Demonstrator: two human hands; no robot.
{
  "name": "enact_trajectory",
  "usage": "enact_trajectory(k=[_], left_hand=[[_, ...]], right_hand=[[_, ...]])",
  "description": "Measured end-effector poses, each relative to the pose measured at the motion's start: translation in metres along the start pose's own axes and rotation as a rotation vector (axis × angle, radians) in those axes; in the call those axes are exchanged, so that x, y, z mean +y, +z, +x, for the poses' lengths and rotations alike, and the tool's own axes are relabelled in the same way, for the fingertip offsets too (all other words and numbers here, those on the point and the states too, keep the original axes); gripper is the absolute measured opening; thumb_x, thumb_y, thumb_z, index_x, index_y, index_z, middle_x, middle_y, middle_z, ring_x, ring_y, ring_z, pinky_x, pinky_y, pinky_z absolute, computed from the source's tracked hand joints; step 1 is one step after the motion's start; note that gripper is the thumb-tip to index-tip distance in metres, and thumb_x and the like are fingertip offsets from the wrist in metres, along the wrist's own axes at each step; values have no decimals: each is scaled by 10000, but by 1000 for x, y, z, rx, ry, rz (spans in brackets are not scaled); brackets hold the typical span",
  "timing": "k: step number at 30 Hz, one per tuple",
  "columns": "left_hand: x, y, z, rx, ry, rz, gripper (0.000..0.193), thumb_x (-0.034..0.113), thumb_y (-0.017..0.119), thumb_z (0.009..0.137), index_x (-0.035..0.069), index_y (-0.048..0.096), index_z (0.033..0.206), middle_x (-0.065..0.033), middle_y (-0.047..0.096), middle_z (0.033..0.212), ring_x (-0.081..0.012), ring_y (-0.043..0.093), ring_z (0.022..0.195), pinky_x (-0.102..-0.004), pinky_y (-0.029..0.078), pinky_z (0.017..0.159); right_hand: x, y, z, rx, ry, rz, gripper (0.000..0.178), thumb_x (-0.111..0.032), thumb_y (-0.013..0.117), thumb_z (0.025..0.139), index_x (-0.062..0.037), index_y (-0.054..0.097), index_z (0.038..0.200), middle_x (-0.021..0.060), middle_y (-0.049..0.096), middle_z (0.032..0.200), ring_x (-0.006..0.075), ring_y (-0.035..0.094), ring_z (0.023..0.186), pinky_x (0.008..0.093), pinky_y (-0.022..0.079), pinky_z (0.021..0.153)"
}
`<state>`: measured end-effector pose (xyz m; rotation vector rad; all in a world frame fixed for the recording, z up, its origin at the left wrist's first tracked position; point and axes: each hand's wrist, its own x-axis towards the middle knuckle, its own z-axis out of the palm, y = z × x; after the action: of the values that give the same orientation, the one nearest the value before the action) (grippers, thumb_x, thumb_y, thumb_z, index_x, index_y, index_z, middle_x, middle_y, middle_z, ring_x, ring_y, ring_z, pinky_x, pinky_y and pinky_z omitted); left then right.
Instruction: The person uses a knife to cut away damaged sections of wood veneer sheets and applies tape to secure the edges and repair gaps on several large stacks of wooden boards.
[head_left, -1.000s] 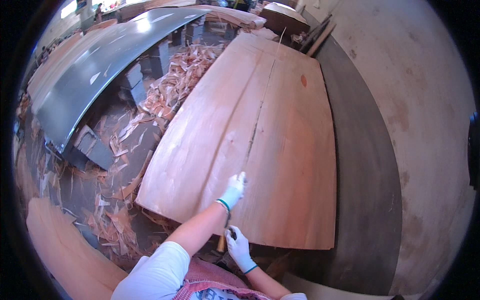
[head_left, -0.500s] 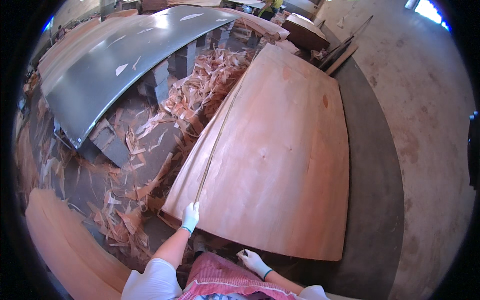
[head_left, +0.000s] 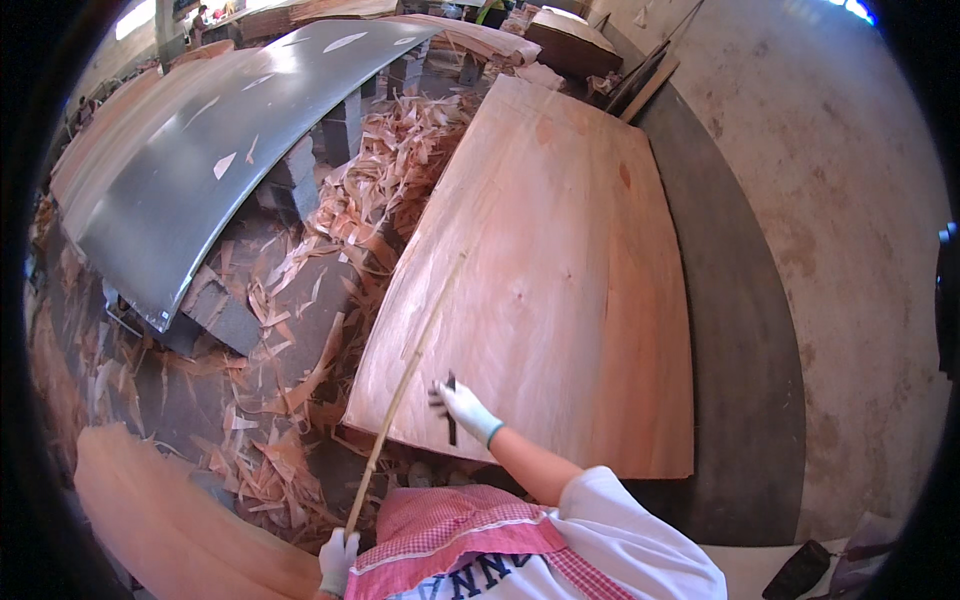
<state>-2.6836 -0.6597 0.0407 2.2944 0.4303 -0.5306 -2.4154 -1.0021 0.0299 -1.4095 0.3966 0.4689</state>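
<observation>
My left hand (head_left: 338, 560), in a white glove, is low beside the red-checked apron. It is closed around the near end of a long bamboo stick (head_left: 405, 382), which slants up and away over the left side of a large wood veneer sheet (head_left: 540, 290). My right hand (head_left: 465, 408), also gloved, is over the near left part of that sheet. Its fingers are closed on a dark narrow tool (head_left: 452, 425), whose exact kind I cannot make out. Beneath, the sheet's near edge shows as part of a stack.
Torn veneer scraps (head_left: 385, 170) heap along the sheet's left side. Farther left, a dark glossy panel (head_left: 230, 150) rests on grey blocks (head_left: 222, 310). A curved veneer piece (head_left: 170, 510) lies near left. On the right are a dark floor strip (head_left: 740, 330) and concrete floor (head_left: 850, 250).
My left hand has drawn back toward me with the stick, whose far end is now nearer. My right hand has moved forward over the sheet. The sheet's left edge now lies flatter.
</observation>
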Motion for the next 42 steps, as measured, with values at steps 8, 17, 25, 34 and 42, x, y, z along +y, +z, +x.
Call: enact_trajectory(k=[8,17,25,34,42], left_hand=[[-3,-88,-152,-149,-98,204,225,255,521,954,93,626,1068,-96,676,850,-248,631,792,-368,495,759],[30,-77,-158,-113,-261,175,227,301,543,942,96,608,1013,-89,634,843,-207,590,802,-362,457,727],[100,-1,-63,-79,-190,-299,333,290,587,885,-31,574,800,-139,544,620,-213,549,595,-376,430,572],[79,-1,-101,-14,-398,-354,241,220,564,901,-12,602,848,-64,557,653,-128,530,657,-321,446,610],[43,-1,-122,130,-406,-267,194,179,550,890,-10,592,871,-114,571,679,-156,557,690,-337,465,653]], right_hand=[[44,36,11,17,73,-14,223,-260,449,978,-52,528,957,96,660,818,182,596,577,313,497,513],[81,32,25,-22,67,91,199,-248,458,976,-59,519,983,87,628,802,201,594,679,350,495,574],[-46,41,105,172,-290,-13,290,-255,530,961,-15,472,1114,133,620,781,212,604,631,364,502,542],[-14,155,68,-102,-397,-246,274,-281,510,973,-8,517,988,120,606,789,221,575,713,380,469,660],[27,186,56,-245,-276,-90,213,-280,494,991,-68,486,982,57,598,740,149,529,585,304,419,499]])
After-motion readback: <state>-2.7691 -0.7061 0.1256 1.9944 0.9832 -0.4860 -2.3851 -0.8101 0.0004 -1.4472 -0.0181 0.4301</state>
